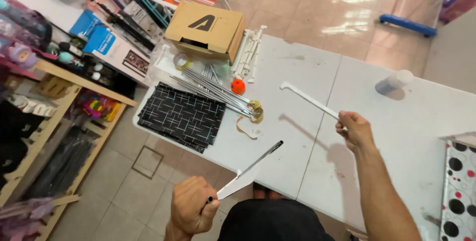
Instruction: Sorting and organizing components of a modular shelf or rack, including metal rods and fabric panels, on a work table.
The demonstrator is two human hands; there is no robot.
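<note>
My left hand [192, 210] is closed around a thin pen [262, 155] together with a small white plastic piece [239, 181], held off the near edge of the white table [297, 67]. Over the table's middle, my right hand [353, 128] grips one end of a long white plastic strip [308, 99] that points away toward the far left. A folded black patterned fabric [181, 116] lies at the table's left end, next to a bundle of thin metal rods [213, 90], a small orange ball [238, 86] and a coiled measuring tape [255, 112].
A cardboard box [206, 28] stands at the far left corner beside white plastic rails [249, 53] and a tape roll [181, 61]. A small plastic bottle [394, 82] stands at the right. Wooden shelves [54, 122] with goods flank the left. A polka-dot item [458, 181] sits at the right edge.
</note>
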